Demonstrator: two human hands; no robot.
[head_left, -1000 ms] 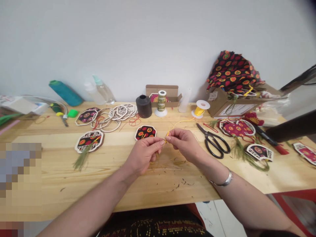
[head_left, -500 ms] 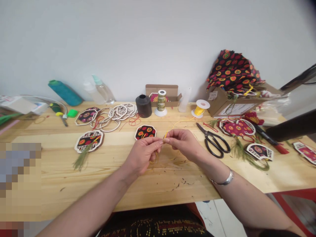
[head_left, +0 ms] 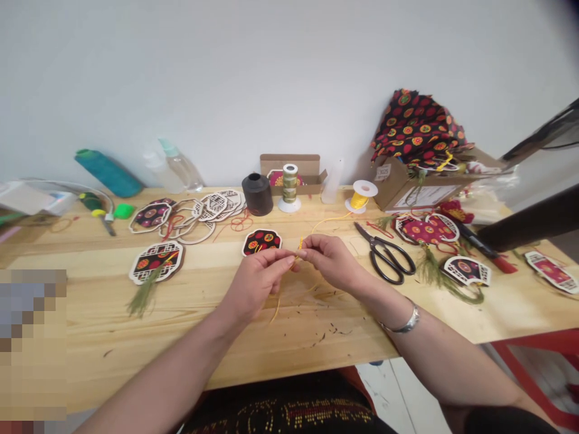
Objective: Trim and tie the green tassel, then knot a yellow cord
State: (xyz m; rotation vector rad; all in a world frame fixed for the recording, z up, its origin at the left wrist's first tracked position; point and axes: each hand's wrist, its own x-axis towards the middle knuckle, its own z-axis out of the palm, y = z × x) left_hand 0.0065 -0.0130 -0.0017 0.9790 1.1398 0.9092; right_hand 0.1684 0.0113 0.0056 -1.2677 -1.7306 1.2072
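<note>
Above the middle of the table, my left hand [head_left: 261,275] and my right hand [head_left: 329,259] meet fingertip to fingertip, both pinching a yellow cord [head_left: 300,243]. A short knotted or braided stretch of it stands up between the fingers. One loose end hangs below my left hand, and the cord runs back from my right hand to a white spool of yellow cord [head_left: 361,200]. Just behind my left hand lies an eight-sided pendant [head_left: 262,242] with black floral fabric and a pale rim; its lower edge is partly hidden by that hand.
Black-handled scissors [head_left: 392,259] lie right of my right hand. A tasselled pendant [head_left: 157,261] is at left, with pale lattice frames [head_left: 221,205] behind. A black thread cone [head_left: 257,194] and a gold thread spool [head_left: 290,187] stand at the back. A cardboard box [head_left: 407,190] holds patterned fabric.
The view has shifted slightly, so the table things sit a little further left. Both hands keep their pinch on the cord; its loose end now hangs more visibly below my left hand.
</note>
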